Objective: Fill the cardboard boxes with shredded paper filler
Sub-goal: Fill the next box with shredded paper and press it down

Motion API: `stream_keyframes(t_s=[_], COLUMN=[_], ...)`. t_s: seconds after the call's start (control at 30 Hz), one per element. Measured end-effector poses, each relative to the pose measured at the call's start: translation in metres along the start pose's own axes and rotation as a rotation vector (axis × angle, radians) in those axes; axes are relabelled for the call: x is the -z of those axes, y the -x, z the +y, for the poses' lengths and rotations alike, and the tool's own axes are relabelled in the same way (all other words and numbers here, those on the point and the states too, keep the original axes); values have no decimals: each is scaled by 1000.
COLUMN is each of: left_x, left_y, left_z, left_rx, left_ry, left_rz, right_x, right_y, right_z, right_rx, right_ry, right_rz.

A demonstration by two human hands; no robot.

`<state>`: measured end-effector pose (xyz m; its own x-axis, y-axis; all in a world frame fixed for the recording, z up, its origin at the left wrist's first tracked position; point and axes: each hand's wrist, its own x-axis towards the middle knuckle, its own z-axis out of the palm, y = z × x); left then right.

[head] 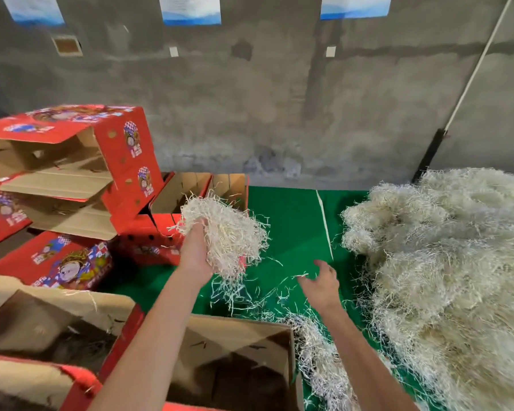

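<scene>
My left hand (194,250) grips a fluffy clump of pale shredded paper (229,232), raised above the green table and just in front of an open red cardboard box (196,188). My right hand (321,281) hovers open and empty over the green surface, left of the big heap of shredded paper (445,262). Below my arms stands an open cardboard box (238,351) with brown flaps and a dark inside. Another open box (42,324) at the lower left holds some filler.
Red printed boxes (72,161) are stacked at the left, some lying on their sides. Loose shreds (318,360) litter the green table cover (291,221) between box and heap. A grey concrete wall stands behind, with a white pole (472,72) leaning at the right.
</scene>
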<state>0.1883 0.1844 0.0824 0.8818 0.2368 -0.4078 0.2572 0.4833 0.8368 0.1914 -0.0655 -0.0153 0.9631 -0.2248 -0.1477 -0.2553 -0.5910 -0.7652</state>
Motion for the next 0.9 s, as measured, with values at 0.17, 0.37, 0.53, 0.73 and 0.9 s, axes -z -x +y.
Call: stream_keyframes(t_s=[0.17,0.37,0.53,0.73,0.9], left_x=[-4,-4,34,32,43], left_y=[19,59,79,93,79], left_z=[-27,-61,-56,-56,-78], left_rx=[-129,-495,-241,-118,-227], left_ry=[-192,-486,-185,-201,-171], left_rz=[106,17,-106,54,275], right_x=[-11,-38,-29,-35,-58], right_y=[52,95,103,133,136], right_z=[-90,-123,-107,-101,-96], right_rx=[71,-114,106,366,124], right_ry=[-783,-1138,-1038,-760,-848], right_rz=[-265,-308,-50,-304,-138])
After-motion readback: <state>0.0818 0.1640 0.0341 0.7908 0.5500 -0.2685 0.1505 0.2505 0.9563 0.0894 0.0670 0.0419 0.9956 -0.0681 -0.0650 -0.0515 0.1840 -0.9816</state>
